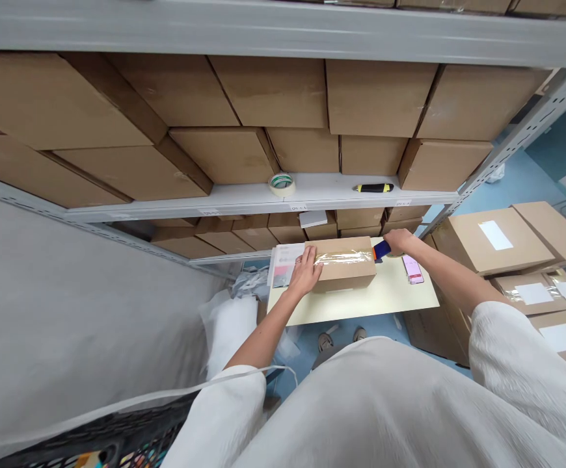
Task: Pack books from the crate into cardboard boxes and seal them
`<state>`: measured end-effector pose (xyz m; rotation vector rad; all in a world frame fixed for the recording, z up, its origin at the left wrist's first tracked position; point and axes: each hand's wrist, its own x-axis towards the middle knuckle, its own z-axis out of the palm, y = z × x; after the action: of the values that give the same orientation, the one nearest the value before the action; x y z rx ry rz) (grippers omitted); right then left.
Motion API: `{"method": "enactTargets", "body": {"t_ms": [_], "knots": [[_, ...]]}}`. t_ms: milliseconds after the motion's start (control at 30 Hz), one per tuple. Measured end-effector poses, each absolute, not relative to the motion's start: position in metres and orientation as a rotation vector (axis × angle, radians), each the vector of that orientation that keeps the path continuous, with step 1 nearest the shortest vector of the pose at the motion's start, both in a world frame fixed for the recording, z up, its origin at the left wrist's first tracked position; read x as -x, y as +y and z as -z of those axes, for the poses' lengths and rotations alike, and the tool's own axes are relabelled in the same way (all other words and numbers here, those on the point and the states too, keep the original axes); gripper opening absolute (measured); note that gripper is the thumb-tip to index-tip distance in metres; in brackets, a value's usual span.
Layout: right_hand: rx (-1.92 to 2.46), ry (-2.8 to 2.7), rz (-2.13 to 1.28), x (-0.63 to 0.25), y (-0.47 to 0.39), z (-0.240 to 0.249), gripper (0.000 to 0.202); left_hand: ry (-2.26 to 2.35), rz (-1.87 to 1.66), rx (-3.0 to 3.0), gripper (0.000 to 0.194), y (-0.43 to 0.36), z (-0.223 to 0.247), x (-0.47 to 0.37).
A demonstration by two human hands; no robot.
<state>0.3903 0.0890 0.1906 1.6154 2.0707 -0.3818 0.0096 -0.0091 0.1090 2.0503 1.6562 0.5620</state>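
A closed cardboard box lies on a pale yellow tabletop, with shiny clear tape along its top. Against the left end of this box rests my left hand, its fingers spread over the top edge. My right hand is closed round a blue and orange tape dispenser at the box's right end. The dispenser's head touches or nearly touches that end; part of it is hidden by my hand. A phone with a pink screen lies on the table below my right wrist.
Printed sheets lie left of the box. Ahead, a metal shelf holds several cardboard boxes, a tape roll and a black-and-yellow utility knife. Labelled cartons are stacked at right. White packing material stands at left.
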Motion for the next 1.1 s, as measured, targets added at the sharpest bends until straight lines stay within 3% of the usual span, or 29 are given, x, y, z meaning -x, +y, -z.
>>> {"method": "enactTargets", "body": {"t_ms": [200,367,567,933,1100], "knots": [[-1.653,2.077,0.336,-0.375,0.064,-0.155,0.051,1.662,-0.609,-2.05,0.075,-0.008,-0.103,-0.01],[-1.91,1.876,0.617,-0.411,0.049,-0.131,0.071,1.658,-0.647,-2.007,0.076,-0.009,-0.099,-0.007],[-2.343,1.589,1.016,-0.449,0.012,-0.089,0.046,1.621,-0.688,-2.001,0.077,-0.011,-0.096,-0.005],[-2.426,1.589,0.591,-0.413,-0.056,-0.037,0.035,1.607,-0.615,-2.03,0.076,-0.008,-0.098,-0.003],[-2.387,1.618,0.614,-0.406,-0.063,-0.034,0.034,1.638,-0.575,-2.013,0.076,-0.01,-0.102,-0.004]]}}
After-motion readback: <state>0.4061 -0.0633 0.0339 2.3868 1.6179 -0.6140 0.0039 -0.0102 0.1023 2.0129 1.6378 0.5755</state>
